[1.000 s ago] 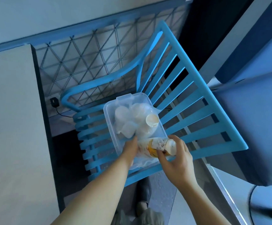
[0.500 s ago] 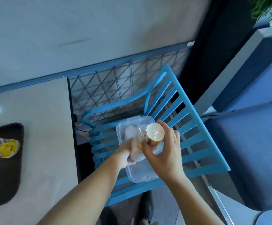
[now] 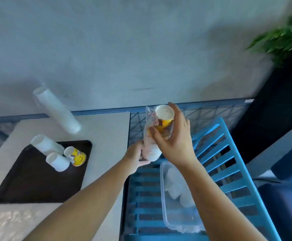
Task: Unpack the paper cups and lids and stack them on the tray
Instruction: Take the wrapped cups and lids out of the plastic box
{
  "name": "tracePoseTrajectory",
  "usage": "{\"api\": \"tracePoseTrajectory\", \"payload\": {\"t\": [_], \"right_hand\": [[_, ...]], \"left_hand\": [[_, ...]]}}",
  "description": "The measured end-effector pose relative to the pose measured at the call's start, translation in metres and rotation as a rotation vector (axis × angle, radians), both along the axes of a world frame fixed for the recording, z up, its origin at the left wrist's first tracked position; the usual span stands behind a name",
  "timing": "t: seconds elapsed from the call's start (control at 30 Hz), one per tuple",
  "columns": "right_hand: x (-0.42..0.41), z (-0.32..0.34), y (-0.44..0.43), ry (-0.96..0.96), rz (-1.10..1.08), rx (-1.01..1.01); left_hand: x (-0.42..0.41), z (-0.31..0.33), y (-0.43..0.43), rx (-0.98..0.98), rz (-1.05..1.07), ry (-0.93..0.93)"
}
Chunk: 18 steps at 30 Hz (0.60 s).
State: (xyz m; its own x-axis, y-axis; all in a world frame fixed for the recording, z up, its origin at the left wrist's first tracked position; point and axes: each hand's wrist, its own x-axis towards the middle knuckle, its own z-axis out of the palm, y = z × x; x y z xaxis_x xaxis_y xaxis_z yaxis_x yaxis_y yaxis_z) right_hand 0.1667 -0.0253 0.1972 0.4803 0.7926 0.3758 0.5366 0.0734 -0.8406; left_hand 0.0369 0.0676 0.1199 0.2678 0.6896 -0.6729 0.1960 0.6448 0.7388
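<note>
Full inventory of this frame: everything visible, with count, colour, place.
bagged cup stack: one, yellow cups in clear plastic, held up above the chair
tray: one, black, on the table
white stacks: two, white, at the tray's far end
yellow cup: one showing, yellow, on the tray beside the white stacks
long white stack: one, white, on the table by the wall
clear bin: one, clear, on the chair seat, blurred white items inside
chair: one, blue, slatted, right of the table
table: one, beige
wire grid: one, blue-grey, behind the chair
plant: one, green, top right
left hand: grips the bag's lower end
right hand: grips its upper end
</note>
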Motion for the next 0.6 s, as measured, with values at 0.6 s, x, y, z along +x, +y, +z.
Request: {"api": "tracePoseTrajectory", "payload": {"t": [0.6], "right_hand": [[-0.146,0.004,0.235,0.543,0.143,-0.023]], "left_hand": [[-0.184,0.076,0.201,0.445,-0.266,0.268]]}}
